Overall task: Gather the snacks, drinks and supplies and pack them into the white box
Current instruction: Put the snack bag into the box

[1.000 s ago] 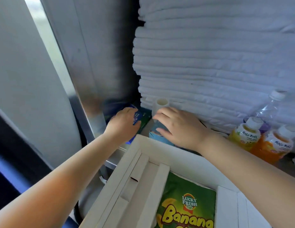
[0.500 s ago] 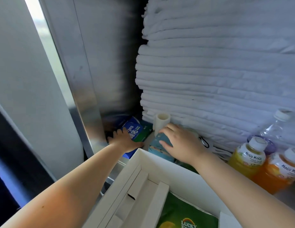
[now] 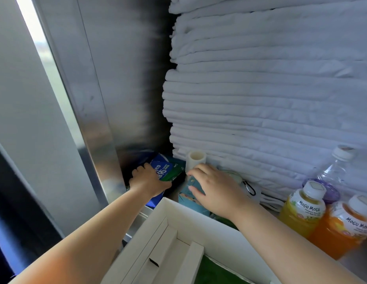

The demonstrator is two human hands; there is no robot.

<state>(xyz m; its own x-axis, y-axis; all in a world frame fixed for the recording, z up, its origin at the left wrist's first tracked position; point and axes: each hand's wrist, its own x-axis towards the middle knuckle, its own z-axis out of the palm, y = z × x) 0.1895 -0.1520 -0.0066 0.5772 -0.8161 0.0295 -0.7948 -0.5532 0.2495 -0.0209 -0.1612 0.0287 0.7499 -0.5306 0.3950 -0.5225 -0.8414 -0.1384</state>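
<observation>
The packet (image 3: 165, 171), blue and green, is found in the far left corner, at 11 o'clock from the box (image 3: 201, 217), between the steel wall (image 3: 100, 111) and the carton (image 3: 189, 196). Its long axis is run roughly from 12 to 6, and its far end is leant up towards the corner. It is clamped by the left hand (image 3: 147, 181): the fingers are curled over its left edge and the thumb is pressed on its right side. The carton, teal, is stood just beside it at 3 o'clock, touching the box's far wall. The right hand (image 3: 216, 187) is laid over the carton's top with the thumb set against its near face; because the palm side is hidden, it cannot be told whether the carton is gripped or only touched. A white roll (image 3: 196, 160) is stood at 12 o'clock from the right fingertips, against the stacked linen (image 3: 260, 99). The left hand is judged the nearer to the packet, the right to the carton and roll. The box mouth is open at 5 o'clock from the left wrist, so the packet is best lifted clear of the rim and drawn back that way, end first. Three bottles (image 3: 303, 210) are left at 3 o'clock, well apart from both hands.
</observation>
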